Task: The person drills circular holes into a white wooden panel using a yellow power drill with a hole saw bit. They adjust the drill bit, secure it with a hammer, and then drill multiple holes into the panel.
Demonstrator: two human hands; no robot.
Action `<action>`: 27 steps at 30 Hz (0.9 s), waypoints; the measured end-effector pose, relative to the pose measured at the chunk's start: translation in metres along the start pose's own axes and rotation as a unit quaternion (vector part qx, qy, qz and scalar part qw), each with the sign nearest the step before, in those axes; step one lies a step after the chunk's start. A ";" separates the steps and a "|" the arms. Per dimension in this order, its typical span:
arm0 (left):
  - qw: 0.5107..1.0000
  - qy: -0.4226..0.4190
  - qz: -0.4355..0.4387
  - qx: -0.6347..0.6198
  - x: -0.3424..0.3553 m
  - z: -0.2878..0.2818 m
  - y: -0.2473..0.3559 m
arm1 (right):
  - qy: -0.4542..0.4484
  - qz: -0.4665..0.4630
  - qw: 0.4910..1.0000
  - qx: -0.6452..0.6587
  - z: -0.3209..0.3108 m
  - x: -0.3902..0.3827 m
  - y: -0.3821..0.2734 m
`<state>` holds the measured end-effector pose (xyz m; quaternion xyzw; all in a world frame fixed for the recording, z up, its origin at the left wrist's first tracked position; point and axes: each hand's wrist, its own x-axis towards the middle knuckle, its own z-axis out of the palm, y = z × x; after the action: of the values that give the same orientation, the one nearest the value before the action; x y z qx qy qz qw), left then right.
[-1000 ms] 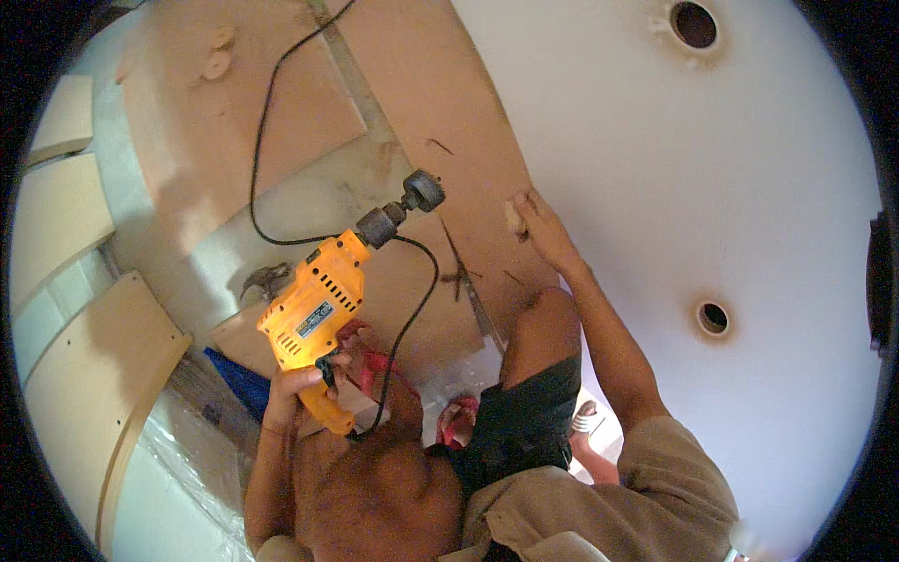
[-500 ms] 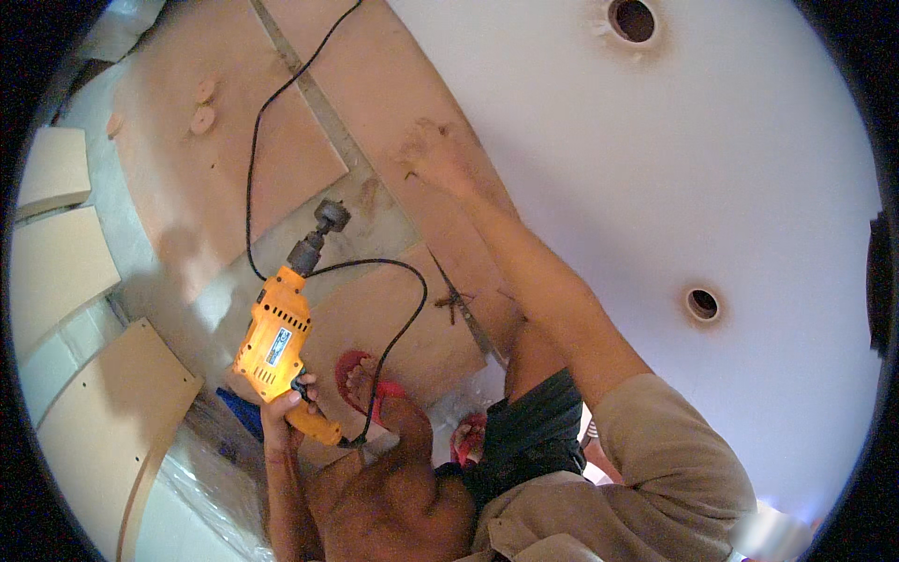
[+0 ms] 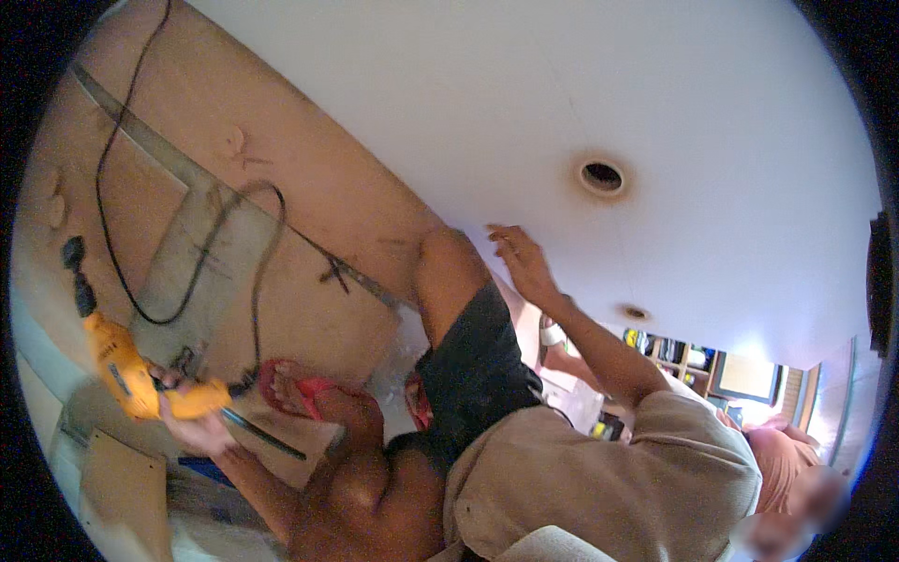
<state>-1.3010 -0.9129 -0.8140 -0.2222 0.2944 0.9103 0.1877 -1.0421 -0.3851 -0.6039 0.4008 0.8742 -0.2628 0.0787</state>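
Note:
My left hand (image 3: 198,423) is closed around the handle of a yellow electric drill (image 3: 126,370), held low at the left. A dark hole saw (image 3: 73,251) is fitted in its chuck, tilted up and away from me. From the handle a black cord (image 3: 101,206) loops over the brown boards. My right hand (image 3: 526,267) is held up with fingers apart and nothing in it, close to a large white panel (image 3: 449,112). One round hole (image 3: 601,176) with a browned rim is cut in that panel. A second hole (image 3: 635,312) shows lower down.
Brown boards (image 3: 309,140) lie on the floor, with a small round cutout (image 3: 234,140) on one. Curved pale panels (image 3: 122,478) stand at lower left. At the right are shelves (image 3: 670,351) with items and another person (image 3: 787,454).
My right hand has lifted off the brown board and come back beside the white panel. The view has swung right, bringing in the shelves and a person. The drill stays in my left hand.

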 end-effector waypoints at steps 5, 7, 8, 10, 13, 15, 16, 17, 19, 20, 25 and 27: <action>0.997 0.048 0.059 -0.002 0.021 0.003 -0.026 | 0.053 0.057 0.994 -0.074 -0.064 -0.102 0.049; 0.997 0.010 0.061 -0.035 0.035 -0.004 -0.031 | 0.024 0.056 0.989 -0.133 -0.079 -0.126 0.067; 0.998 0.029 0.057 -0.020 0.040 -0.007 -0.032 | 0.020 0.077 0.984 -0.157 -0.081 -0.141 0.077; 0.996 0.062 0.059 0.007 0.049 -0.009 -0.032 | 0.038 0.070 0.984 -0.161 -0.081 -0.175 0.100; 0.994 0.091 0.058 0.036 0.059 0.006 -0.035 | 0.058 0.127 0.978 -0.153 -0.080 -0.229 0.139; 0.973 0.195 0.062 0.104 0.047 0.019 -0.038 | 0.032 0.218 0.961 -0.170 -0.076 -0.256 0.170; 0.974 0.190 0.051 0.116 0.039 0.026 -0.036 | -0.023 0.241 0.952 -0.187 -0.076 -0.267 0.185; 0.974 0.178 0.038 0.134 0.031 0.034 -0.038 | -0.034 0.038 0.958 -0.281 -0.079 -0.280 0.199; 0.972 0.151 0.012 0.178 0.015 0.040 -0.031 | -0.083 0.146 0.928 -0.332 -0.068 -0.295 0.225; 0.969 0.134 -0.006 0.208 0.008 0.042 -0.028 | -0.071 0.174 0.942 -0.277 -0.065 -0.301 0.239; 0.773 0.113 -0.196 0.593 0.022 0.080 0.022 | 0.094 0.172 0.980 -0.038 -0.020 -0.354 0.276; 0.687 0.029 -0.184 0.702 0.033 0.130 0.041 | 0.089 0.210 0.972 -0.064 0.006 -0.369 0.279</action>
<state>-1.3859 -0.8563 -0.7183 -0.1017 0.8061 0.3780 0.4439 -0.5899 -0.4805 -0.5911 0.5911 0.7890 -0.1472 0.0796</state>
